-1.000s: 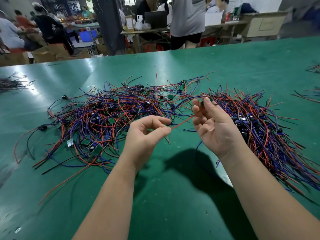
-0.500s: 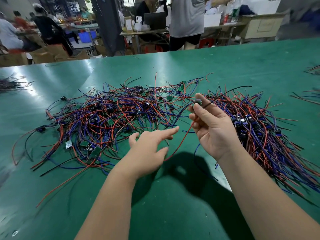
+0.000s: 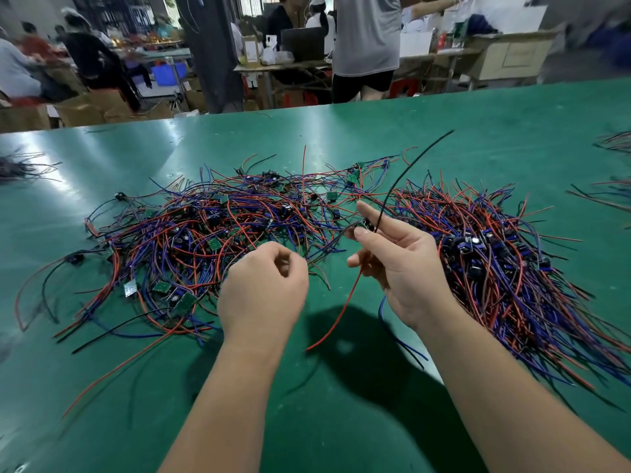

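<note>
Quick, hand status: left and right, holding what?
Left hand: curled, thumb to forefinger; a pinched wire cannot be told.
Right hand: pinches a small green circuit board trailing black, red and blue wires.

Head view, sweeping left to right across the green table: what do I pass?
small dark wire bundle at the left edge → loose tangle of wires and boards → left hand → right hand, pinching a wired board → combed pile of wires → stray wires at the right edge.

Wired board (image 3: 363, 229), raised, black lead (image 3: 406, 172) upward
</note>
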Demonstrator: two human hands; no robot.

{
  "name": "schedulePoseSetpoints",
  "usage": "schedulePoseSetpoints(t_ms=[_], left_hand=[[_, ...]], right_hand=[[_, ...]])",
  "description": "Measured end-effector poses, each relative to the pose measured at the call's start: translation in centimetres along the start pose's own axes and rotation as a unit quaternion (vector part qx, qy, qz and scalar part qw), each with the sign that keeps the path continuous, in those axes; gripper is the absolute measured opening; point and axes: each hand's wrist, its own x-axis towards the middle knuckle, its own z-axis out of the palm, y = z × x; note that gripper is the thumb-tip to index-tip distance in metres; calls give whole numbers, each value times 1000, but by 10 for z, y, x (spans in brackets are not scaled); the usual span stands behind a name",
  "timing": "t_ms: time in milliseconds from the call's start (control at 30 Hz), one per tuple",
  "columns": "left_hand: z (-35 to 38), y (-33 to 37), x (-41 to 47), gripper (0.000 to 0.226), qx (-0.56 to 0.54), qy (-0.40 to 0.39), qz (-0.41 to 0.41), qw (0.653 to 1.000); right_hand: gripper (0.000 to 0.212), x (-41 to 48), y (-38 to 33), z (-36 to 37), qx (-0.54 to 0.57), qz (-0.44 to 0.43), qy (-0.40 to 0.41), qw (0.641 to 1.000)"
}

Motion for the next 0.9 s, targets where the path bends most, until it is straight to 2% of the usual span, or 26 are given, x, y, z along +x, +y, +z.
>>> schedulePoseSetpoints(t_ms=[67, 167, 233, 300, 367, 467, 600, 700, 767, 900], left_hand=[[2, 0, -1, 25, 10, -6, 33, 999], [9, 7, -4, 43, -135, -86, 82, 984], [13, 14, -7, 45, -261, -163, 48, 950], [16, 19, -8, 47, -386, -222, -28, 895], [20, 18, -6, 51, -465, -264, -103, 839], [22, 16, -5, 43, -516, -285, -153, 793], [23, 13, -3, 32, -588, -268, -191, 739], [22, 13, -1, 34, -604, -257, -216, 722], [21, 13, 0, 36, -611, -257, -224, 715], [20, 12, 1, 39, -599, -277, -218, 719]], right_hand=[[31, 1, 2, 0, -6, -2, 3, 1000], [33, 1, 5, 2, -29, -12, -16, 999], [35, -1, 9, 4, -46, -10, -52, 998], [37, -5, 13, 8, -65, -8, -89, 994], [39, -6, 15, 10, -93, -15, -103, 990], [38, -6, 16, 10, -102, -10, -100, 990], [31, -6, 17, 11, -84, 5, -95, 992], [29, -6, 13, 10, -116, 0, -100, 988], [37, -7, 11, 9, -142, -5, -120, 983], [45, -8, 4, 7, -192, -14, -151, 970]])
